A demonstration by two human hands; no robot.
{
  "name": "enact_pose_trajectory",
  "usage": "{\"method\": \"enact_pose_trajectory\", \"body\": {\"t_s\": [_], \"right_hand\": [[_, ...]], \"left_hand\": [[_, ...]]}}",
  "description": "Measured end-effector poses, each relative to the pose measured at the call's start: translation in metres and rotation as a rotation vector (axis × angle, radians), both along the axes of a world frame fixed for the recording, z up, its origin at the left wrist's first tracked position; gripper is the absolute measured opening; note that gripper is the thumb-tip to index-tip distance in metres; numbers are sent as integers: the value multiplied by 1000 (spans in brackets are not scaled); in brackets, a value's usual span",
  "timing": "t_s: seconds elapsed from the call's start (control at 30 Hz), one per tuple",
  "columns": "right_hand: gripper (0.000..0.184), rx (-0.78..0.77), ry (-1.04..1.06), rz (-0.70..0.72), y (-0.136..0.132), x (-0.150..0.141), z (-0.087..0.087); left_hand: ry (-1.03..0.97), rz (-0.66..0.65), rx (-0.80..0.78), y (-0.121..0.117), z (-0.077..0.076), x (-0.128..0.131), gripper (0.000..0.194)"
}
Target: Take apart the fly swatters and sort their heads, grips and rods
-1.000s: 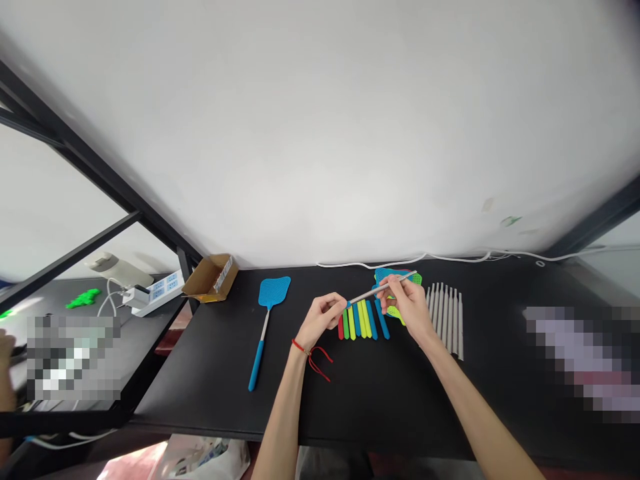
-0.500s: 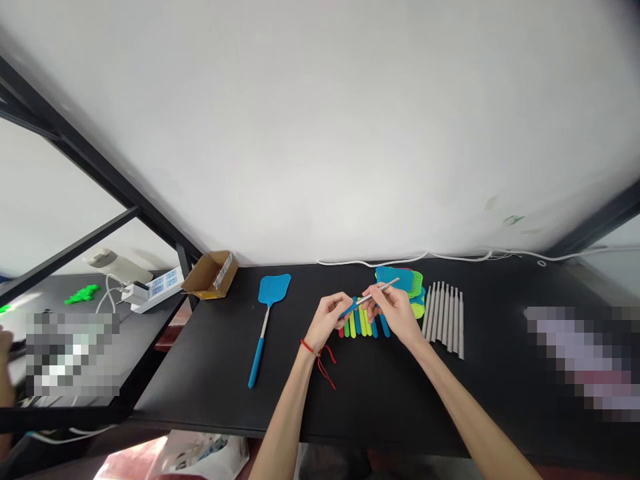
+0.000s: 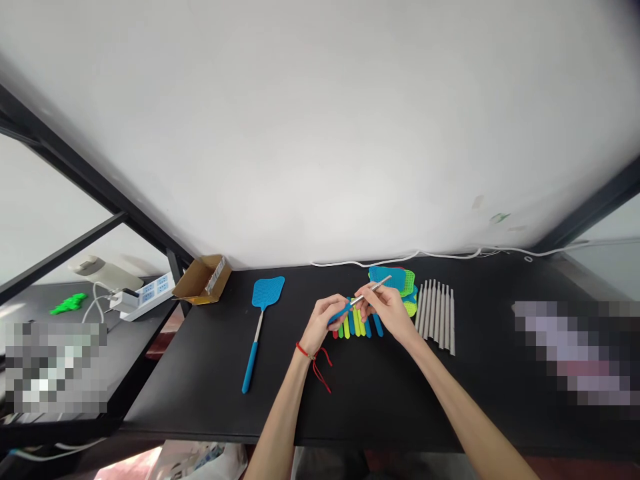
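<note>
My left hand [image 3: 324,321] is closed round a blue handle [image 3: 340,312]. A silver metal rod [image 3: 356,301] meets that handle at one end, and my right hand [image 3: 389,308] pinches the rod, its tip pointing up and right. Whether the rod sits inside the handle I cannot tell. Beneath my hands lies a row of red, green, yellow and blue handles [image 3: 357,327], partly covered. Blue, green and yellow fly swatter heads [image 3: 393,275] are piled behind my right hand. Several grey metal rods [image 3: 437,317] lie side by side to the right. A whole blue fly swatter [image 3: 267,292] rests at left.
An open cardboard box [image 3: 203,280] stands at the table's back left, beside a black frame post. Past it are a power strip [image 3: 155,290], a pale bottle [image 3: 107,273] and a green item [image 3: 69,304]. A white cable [image 3: 360,263] runs along the wall.
The view has shifted slightly, so the table's things sit a little further left. My hands keep their hold on the handle and rod, and more of the blue handle shows.
</note>
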State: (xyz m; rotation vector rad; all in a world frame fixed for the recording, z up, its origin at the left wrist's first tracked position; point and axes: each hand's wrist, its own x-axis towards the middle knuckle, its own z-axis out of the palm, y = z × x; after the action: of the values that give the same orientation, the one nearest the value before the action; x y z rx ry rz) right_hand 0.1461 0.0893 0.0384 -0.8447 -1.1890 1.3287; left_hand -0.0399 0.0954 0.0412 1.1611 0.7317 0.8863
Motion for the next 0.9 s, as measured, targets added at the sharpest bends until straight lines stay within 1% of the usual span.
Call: {"method": "enact_pose_trajectory", "body": {"t_s": [0.13, 0.23, 0.37, 0.5, 0.63, 0.77, 0.9], "right_hand": [[28, 31, -40, -3, 2, 1, 0], [29, 45, -86, -24, 1, 1, 1], [37, 52, -16, -162, 1, 8, 9], [41, 46, 114, -288, 2, 26, 20], [41, -3, 140, -367, 5, 41, 20], [40, -29, 119, -371, 7, 45, 17], [40, -23, 103, -343, 7, 45, 17]], "left_hand": [[-29, -64, -4, -3, 1, 6, 32], [-16, -113, -2, -4, 2, 9, 37], [33, -101, 20, -4, 5, 8, 46], [126, -84, 86, -4, 8, 5, 40], [179, -83, 117, -5, 6, 6, 36], [280, -14, 191, -3, 3, 16, 36], [464, 103, 383, 4, 5, 39, 38]]}}
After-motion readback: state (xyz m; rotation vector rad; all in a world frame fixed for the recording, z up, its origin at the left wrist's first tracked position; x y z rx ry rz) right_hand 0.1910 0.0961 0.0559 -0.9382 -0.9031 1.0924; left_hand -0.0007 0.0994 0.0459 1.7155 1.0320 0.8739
